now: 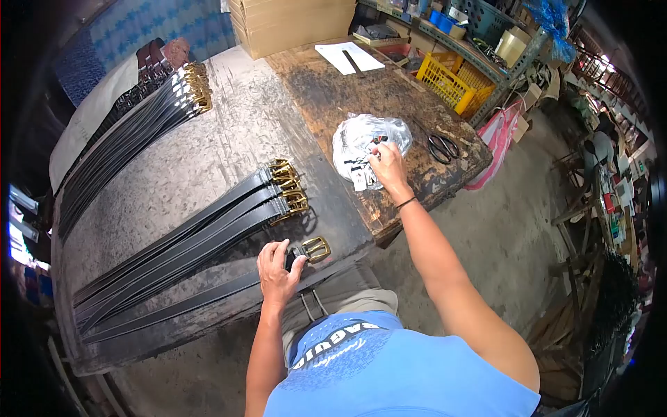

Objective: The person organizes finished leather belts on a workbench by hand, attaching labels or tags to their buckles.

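My left hand grips a black leather belt close to its gold buckle, near the table's front edge. The strap runs off to the left, flat on the table. My right hand is over a clear plastic bag of small black and white pieces. Its fingertips are pinched together at the bag's opening; what they hold, if anything, is too small to make out. Just beyond my left hand lies a stack of black belts, their gold buckles lined up at the right end.
A larger row of black belts lies farther back on the table. Scissors rest right of the bag on the wooden part. White paper with a black strip, a cardboard box and a yellow crate are toward the back.
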The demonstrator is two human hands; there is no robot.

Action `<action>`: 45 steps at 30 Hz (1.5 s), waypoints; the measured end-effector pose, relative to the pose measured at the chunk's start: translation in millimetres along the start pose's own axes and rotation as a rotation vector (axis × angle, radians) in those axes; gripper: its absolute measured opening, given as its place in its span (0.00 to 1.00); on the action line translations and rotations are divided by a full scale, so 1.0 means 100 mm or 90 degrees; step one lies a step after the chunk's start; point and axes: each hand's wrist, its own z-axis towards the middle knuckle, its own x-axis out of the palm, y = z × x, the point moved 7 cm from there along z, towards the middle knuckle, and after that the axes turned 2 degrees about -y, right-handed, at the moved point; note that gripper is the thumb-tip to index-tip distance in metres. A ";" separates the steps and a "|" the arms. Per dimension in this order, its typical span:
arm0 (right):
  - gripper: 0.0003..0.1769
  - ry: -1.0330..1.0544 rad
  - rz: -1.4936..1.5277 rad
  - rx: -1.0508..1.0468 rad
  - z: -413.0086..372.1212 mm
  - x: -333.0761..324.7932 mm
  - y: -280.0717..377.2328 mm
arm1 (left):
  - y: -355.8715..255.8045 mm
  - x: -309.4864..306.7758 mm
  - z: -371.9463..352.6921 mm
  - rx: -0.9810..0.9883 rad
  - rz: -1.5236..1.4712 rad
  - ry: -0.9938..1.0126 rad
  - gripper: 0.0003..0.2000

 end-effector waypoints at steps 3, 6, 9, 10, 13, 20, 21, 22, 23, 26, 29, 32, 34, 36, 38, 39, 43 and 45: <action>0.06 0.029 -0.033 0.016 0.05 0.07 0.00 | 0.01 -0.02 0.01 -0.004 -0.019 -0.017 0.21; 0.06 0.023 0.019 0.017 0.09 0.06 -0.07 | 0.02 -0.04 -0.01 -0.008 -0.030 -0.037 0.20; 0.06 -0.015 0.089 0.018 0.09 -0.12 0.03 | 0.04 -0.05 -0.02 -0.002 -0.035 -0.063 0.20; 0.05 -0.049 0.145 0.016 0.08 -0.23 0.09 | 0.05 -0.06 -0.03 0.001 -0.037 -0.077 0.19; 0.04 -0.081 0.251 0.057 -0.09 -0.58 0.38 | 0.03 -0.12 -0.04 0.000 -0.066 -0.108 0.17; 0.03 0.118 0.393 -0.127 -1.15 -0.68 1.53 | -0.30 -0.29 -0.14 -0.083 -0.241 -0.129 0.12; 0.03 0.200 0.410 -0.103 -1.35 -0.60 1.66 | -0.38 -0.28 -0.16 -0.101 -0.279 -0.123 0.13; 0.04 0.232 0.442 -0.126 -1.52 -0.53 1.76 | -0.44 -0.28 -0.18 -0.088 -0.288 -0.121 0.12; 0.05 0.263 0.474 -0.151 -1.67 -0.47 1.87 | -0.49 -0.28 -0.20 -0.074 -0.298 -0.121 0.12; 0.08 0.288 0.506 -0.124 -1.88 -0.37 1.97 | -0.50 -0.35 -0.26 -0.106 -0.344 -0.107 0.10; 0.09 0.330 0.517 -0.140 -1.88 -0.37 2.02 | -0.47 -0.46 -0.29 -0.141 -0.350 -0.102 0.08; 0.08 0.365 0.534 -0.191 -1.90 -0.35 2.09 | -0.37 -0.46 -0.35 -0.159 -0.366 -0.088 0.07; 0.07 0.353 0.528 -0.207 -1.94 -0.37 2.13 | -0.33 -0.44 -0.42 -0.178 -0.370 -0.071 0.07; 0.07 0.390 0.527 -0.194 -1.97 -0.36 2.15 | -0.32 -0.45 -0.48 -0.184 -0.368 -0.065 0.08; 0.06 0.397 0.517 -0.175 -1.92 -0.38 2.14 | -0.24 -0.43 -0.53 -0.294 -0.455 -0.047 0.09; 0.06 0.398 0.518 -0.172 -1.89 -0.36 2.08 | -0.21 -0.48 -0.51 -0.279 -0.455 -0.079 0.10; 0.06 0.318 0.432 -0.117 -1.64 -0.17 1.66 | 0.01 -0.66 -0.43 -0.365 -0.425 -0.030 0.09; 0.06 0.359 0.388 -0.073 -1.56 -0.08 1.56 | -0.04 -0.75 -0.24 -0.227 -0.128 0.032 0.08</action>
